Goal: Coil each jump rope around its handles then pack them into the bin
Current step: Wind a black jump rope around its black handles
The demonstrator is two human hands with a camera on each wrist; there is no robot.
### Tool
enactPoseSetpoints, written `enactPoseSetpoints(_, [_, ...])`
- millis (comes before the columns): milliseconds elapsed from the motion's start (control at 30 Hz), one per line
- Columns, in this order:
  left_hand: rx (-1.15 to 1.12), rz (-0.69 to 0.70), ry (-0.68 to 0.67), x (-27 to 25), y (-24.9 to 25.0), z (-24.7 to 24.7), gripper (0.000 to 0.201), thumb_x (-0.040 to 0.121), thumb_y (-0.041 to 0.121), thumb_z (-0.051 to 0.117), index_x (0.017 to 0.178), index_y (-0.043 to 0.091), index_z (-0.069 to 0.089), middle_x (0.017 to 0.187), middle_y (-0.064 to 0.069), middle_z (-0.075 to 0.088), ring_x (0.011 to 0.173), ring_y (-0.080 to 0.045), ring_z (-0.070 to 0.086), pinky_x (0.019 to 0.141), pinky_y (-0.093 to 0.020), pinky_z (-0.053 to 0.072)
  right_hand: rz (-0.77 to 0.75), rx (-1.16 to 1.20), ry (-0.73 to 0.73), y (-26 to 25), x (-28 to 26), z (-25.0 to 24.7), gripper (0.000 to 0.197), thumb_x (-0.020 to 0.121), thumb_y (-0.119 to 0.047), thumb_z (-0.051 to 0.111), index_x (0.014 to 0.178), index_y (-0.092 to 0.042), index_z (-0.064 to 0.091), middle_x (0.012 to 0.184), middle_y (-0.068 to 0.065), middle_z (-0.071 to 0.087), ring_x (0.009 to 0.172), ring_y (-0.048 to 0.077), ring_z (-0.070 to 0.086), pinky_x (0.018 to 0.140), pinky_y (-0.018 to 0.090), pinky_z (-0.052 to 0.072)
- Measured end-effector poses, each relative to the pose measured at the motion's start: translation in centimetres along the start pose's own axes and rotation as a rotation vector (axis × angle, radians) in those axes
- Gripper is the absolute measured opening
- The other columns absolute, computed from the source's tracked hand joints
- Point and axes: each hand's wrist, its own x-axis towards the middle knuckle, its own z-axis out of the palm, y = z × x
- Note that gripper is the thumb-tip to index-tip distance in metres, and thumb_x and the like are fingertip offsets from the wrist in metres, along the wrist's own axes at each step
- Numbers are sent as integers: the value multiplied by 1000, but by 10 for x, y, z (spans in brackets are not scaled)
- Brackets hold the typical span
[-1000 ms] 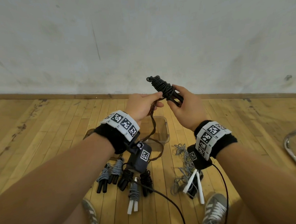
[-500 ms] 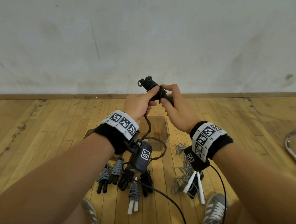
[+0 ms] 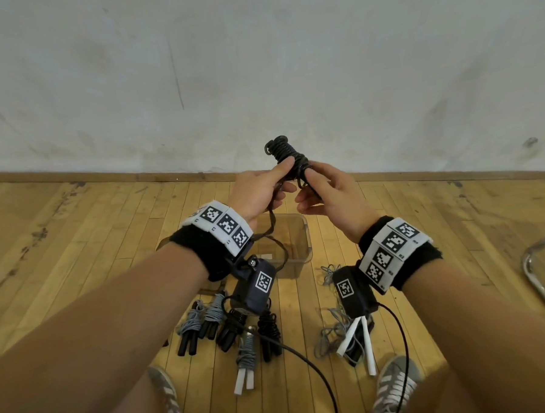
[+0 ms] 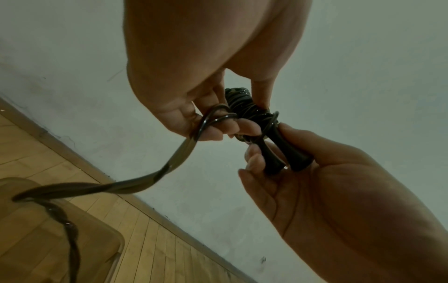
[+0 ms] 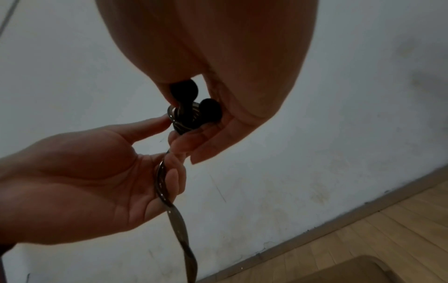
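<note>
The bin, clear plastic, sits on the floor below our hands; what it holds we cannot tell. Five coiled ropes lie nearer us. Our right hand grips the black rope's two handles; our left hand pinches its loose cord.

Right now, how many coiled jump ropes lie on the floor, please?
5, clustered: two black-handled grey ropes leftmost, a black rope partly behind the wrist camera, a white-handled grey rope, another black rope rightmost; more possibly hidden.
</note>
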Motion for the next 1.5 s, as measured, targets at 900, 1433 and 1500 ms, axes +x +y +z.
enactPoseSetpoints(900, [16, 38, 72, -1, 0, 2, 54, 82, 55, 78, 85, 2, 73, 63, -4, 61, 49, -14, 52, 57, -27, 50, -293, -542, 159, 2, -2, -2, 51, 89, -23, 74, 128, -36, 44, 88, -6, 66, 71, 13, 68, 68, 29, 58])
enactPoseSetpoints(1433, [88, 62, 41, -5, 2, -1, 44, 91, 56, 69, 99, 13, 73, 76, -4, 77, 64, -14, 71, 74, -29, 59, -91, -39, 49, -2, -1, -4, 43, 106, -22, 51, 148, -14, 47, 94, 12, 73, 77, 17, 70, 76, 29, 61])
enactPoseSetpoints(1500, [163, 79, 39, -3, 2, -3, 48, 90, 59, 67, 96, 12, 74, 76, -4, 78, 70, -16, 74, 80, -31, 60, -100, -96, 54, -2, 0, -6, 50, 105, -23, 53, 152, -14, 41, 99, 14, 75, 84, 20, 72, 77, 26, 60])
